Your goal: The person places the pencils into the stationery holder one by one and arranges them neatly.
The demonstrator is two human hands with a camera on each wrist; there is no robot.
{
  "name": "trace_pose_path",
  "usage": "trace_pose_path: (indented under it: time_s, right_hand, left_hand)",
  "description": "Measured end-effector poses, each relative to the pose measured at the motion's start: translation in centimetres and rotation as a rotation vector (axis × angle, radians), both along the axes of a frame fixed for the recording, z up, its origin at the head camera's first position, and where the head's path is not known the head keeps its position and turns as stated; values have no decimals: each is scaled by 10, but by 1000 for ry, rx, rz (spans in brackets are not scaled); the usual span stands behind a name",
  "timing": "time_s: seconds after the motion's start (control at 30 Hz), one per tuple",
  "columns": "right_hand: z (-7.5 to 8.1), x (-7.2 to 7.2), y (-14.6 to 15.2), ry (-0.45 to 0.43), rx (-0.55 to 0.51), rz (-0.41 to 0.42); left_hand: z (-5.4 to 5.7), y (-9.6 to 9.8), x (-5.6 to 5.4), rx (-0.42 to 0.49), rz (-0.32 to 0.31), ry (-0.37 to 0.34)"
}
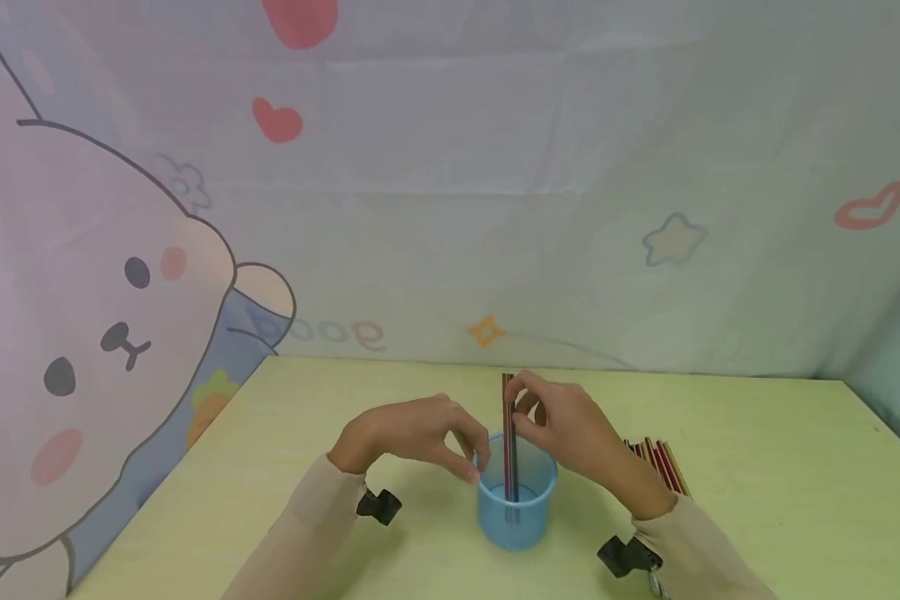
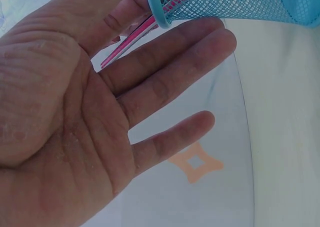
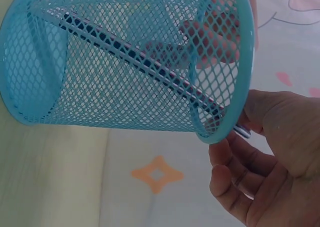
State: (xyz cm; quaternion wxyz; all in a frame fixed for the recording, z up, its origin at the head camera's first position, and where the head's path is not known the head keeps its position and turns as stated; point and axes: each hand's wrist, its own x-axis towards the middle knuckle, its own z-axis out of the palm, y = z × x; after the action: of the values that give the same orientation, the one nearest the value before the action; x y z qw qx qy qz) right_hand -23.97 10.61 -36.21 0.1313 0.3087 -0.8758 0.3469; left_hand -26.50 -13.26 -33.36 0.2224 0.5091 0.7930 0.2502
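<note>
A light-blue mesh pen holder [image 1: 513, 533] stands upright on the table. My left hand [image 1: 420, 429] is at its left rim, where thumb and forefinger appear to pinch the edge; the other fingers [image 2: 170, 82] stretch out beside the mesh in the left wrist view. Slim striped pencils [image 1: 507, 467] stand inside the holder, their upper ends above the rim. My right hand [image 1: 566, 421] pinches them near the top. Through the mesh in the right wrist view, a dark striped pencil [image 3: 135, 57] slants from the base to the rim by my thumb [image 3: 270, 109].
On the table [image 1: 780, 500], right of the holder, lies a bunch of striped pencils [image 1: 663, 467], partly hidden by my right forearm. A printed cloth [image 1: 450, 192] hangs behind the table's far edge. Small black devices [image 1: 378, 506] are strapped at both wrists.
</note>
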Motion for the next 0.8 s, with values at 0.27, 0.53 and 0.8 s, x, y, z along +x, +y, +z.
trace_pose_path:
  time_s: [0.27,0.53,0.8]
  right_hand:
    - [3,-2,5,47,-24,112]
    - [6,-6,15,56,-47,153]
    - [11,-10,35,38,-40,117]
  left_hand:
    - [-1,0,-2,6,-10,2]
    - [1,1,-2,2,-6,-2]
    - [0,0,0,3,0,-9]
